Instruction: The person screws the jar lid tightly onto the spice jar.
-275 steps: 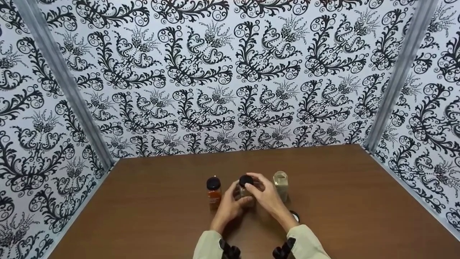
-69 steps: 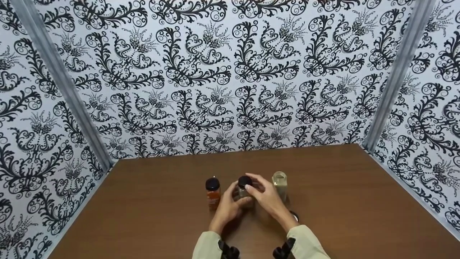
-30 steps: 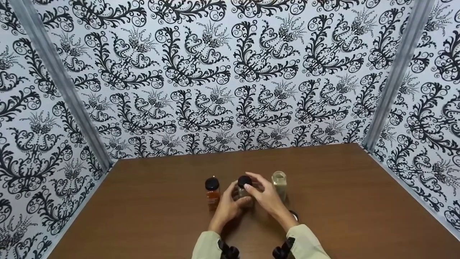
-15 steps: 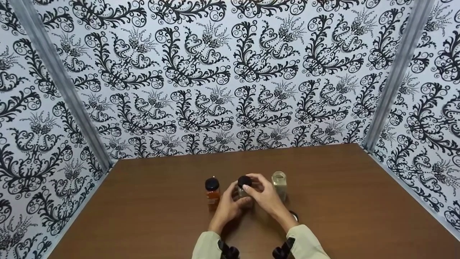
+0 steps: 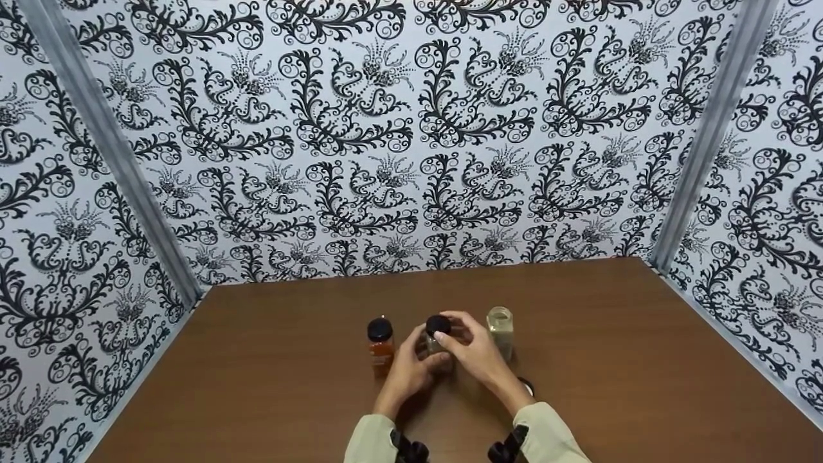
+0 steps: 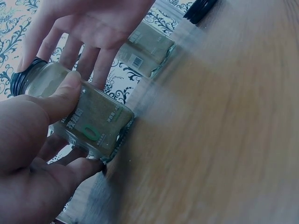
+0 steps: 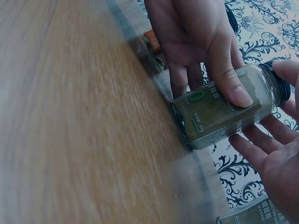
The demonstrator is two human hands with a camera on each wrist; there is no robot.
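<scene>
A square glass spice jar (image 6: pixel 100 119) filled with brownish-green powder stands upright on the table between my hands. My left hand (image 5: pixel 410 372) grips its body, with the thumb across the label and the fingers behind, as the right wrist view shows. The black screw lid (image 5: pixel 438 323) sits on the jar's neck. My right hand (image 5: pixel 481 355) pinches this lid between thumb and fingers; its other fingers (image 7: pixel 254 151) reach along the far side of the glass. In the head view the hands hide most of the jar's body.
Left of my hands stands a capped jar of orange-red spice (image 5: pixel 380 350). To the right is a lidless jar of pale powder (image 5: pixel 501 334). A loose black lid (image 5: pixel 526 386) lies partly behind my right wrist. Patterned walls (image 5: pixel 411 161) enclose the brown table (image 5: pixel 276 373).
My right thumb and fingers have shifted slightly around the black lid. My left hand keeps its grip on the jar, and the other jars stay in place.
</scene>
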